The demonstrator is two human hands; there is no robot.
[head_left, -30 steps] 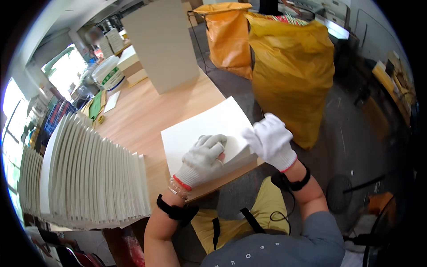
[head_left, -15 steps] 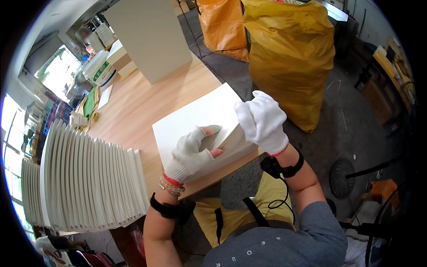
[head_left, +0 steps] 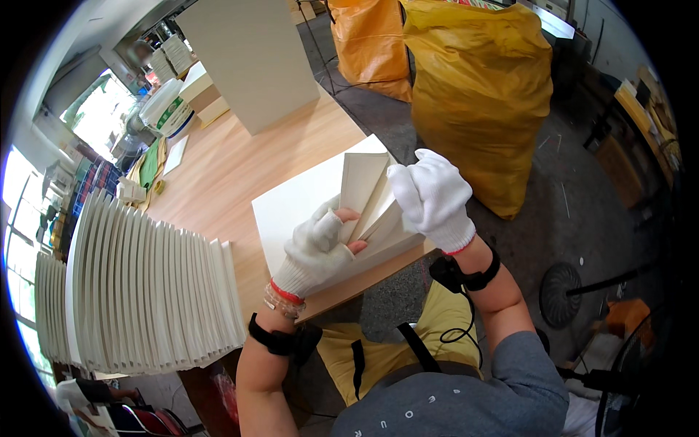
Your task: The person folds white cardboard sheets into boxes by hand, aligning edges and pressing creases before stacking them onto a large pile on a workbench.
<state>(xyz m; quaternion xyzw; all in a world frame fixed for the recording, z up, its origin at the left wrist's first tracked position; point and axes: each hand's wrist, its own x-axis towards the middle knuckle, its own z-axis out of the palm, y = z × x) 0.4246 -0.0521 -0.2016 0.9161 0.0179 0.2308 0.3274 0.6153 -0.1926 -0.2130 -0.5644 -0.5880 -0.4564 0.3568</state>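
Observation:
A white card panel [head_left: 295, 198] lies at the near edge of the wooden table. Along its right side a narrow cream flap [head_left: 362, 178] stands folded up. My left hand [head_left: 314, 244], in a white glove with bare thumb and fingertip, is closed on the flap's lower end. My right hand [head_left: 435, 195], gloved in white, is curled into a fist against the panel's right edge. Whatever its fingers hold is hidden.
To my left stands a long leaning row of white panels [head_left: 149, 291]. A tall grey board [head_left: 251, 65] rises at the back of the table [head_left: 207, 167], near a white bucket [head_left: 164, 109]. Beyond the table's right edge sit a large yellow sack [head_left: 477, 109] and an orange sack [head_left: 370, 47].
The narrow flap has come up from the panel and now stands raised beside my left fingers. My left hand has closed more. My right hand has hardly moved.

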